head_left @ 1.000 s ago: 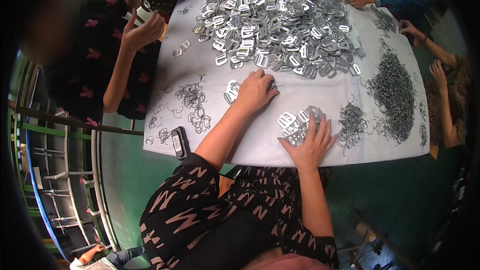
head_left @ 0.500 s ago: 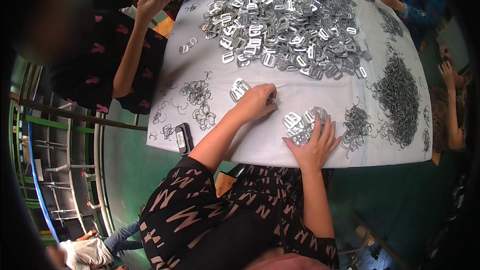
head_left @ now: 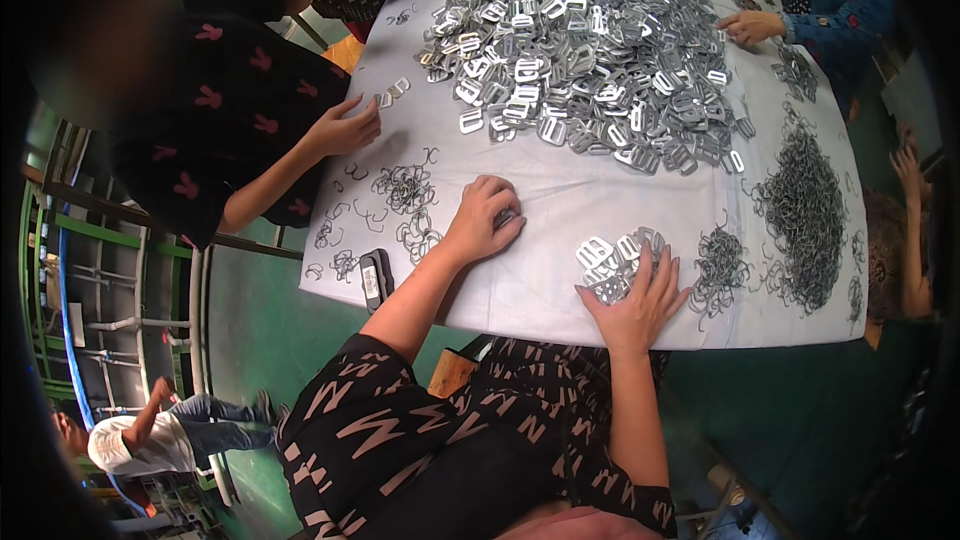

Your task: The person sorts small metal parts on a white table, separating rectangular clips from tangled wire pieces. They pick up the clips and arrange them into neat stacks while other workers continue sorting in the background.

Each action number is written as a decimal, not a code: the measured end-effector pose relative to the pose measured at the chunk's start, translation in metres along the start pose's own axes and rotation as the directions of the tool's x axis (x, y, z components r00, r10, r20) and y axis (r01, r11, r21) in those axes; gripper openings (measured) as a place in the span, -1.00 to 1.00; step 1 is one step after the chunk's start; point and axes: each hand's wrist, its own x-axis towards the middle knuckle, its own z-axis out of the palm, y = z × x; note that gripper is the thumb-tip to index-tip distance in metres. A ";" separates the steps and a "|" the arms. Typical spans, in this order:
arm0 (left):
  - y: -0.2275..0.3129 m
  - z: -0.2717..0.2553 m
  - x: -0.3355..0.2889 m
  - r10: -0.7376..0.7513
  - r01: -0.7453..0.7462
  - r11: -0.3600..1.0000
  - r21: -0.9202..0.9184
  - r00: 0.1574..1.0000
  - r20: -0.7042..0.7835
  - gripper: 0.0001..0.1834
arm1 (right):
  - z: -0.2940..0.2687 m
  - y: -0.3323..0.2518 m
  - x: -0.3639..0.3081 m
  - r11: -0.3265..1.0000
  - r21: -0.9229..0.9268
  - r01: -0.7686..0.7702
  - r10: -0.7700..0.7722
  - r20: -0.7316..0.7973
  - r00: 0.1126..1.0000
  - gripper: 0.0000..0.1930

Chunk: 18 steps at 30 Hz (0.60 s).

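Observation:
My left hand (head_left: 485, 220) rests on the white-covered table, its fingers curled together. A bit of grey metal, seemingly a slide buckle (head_left: 505, 219), shows between thumb and fingers; the rest of what it holds is hidden. My right hand (head_left: 640, 305) lies with fingers stretched and spread over the near side of a small heap of silver slide buckles (head_left: 594, 252). Its fingertips touch the heap's right side. Beyond both hands a large pile of the same buckles (head_left: 590, 50) covers the far middle of the table.
Wire hooks lie in a loose cluster (head_left: 403, 188) at left, a small heap (head_left: 719, 265) beside my right hand and a big heap (head_left: 803, 210) at right. A black tool (head_left: 375, 279) sits near the front left edge. Co-workers' hands (head_left: 345, 128) (head_left: 752, 27) reach in at left and far right.
My left hand has drawn left over the place where a few buckles lay, and its fingers have curled. The left co-worker's hand has come down to the table beside some buckles.

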 end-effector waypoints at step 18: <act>0.061 0.012 0.081 -0.097 0.227 0.907 -0.354 0.932 0.349 -0.48 | -0.001 0.000 -0.001 0.999 -0.028 -0.022 0.022 0.006 1.000 0.16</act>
